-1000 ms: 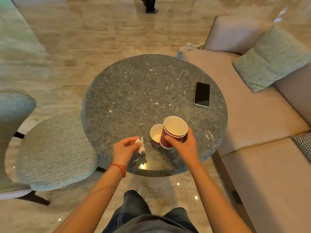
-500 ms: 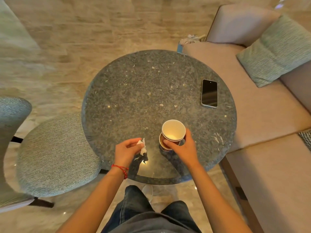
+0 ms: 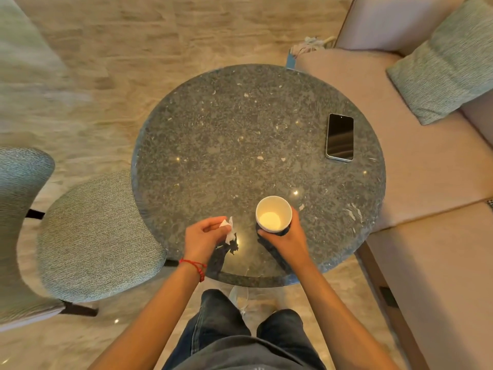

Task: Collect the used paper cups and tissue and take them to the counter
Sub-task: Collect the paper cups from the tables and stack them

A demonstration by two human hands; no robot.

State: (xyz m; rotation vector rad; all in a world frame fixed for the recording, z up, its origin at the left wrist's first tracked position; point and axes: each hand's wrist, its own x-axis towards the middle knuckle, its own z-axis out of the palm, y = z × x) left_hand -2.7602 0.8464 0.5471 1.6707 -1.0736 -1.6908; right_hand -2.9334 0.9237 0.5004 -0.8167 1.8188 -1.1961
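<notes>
One sofa [image 3: 373,108] and one upholstered chair [image 3: 98,236] are being observed flanking a single round stone tabletop [image 3: 240,134]. Both forearms are being extended over its near edge. The right hand [image 3: 289,239] is being wrapped around one paper cup [image 3: 273,214], fingers curled about its side, the cup being kept upright near the tabletop's near edge; a second cup cannot be made out. The left hand [image 3: 204,236] is being closed on one crumpled tissue [image 3: 229,229], just beside the cup. One phone [image 3: 340,137] is lying flat at the far right.
</notes>
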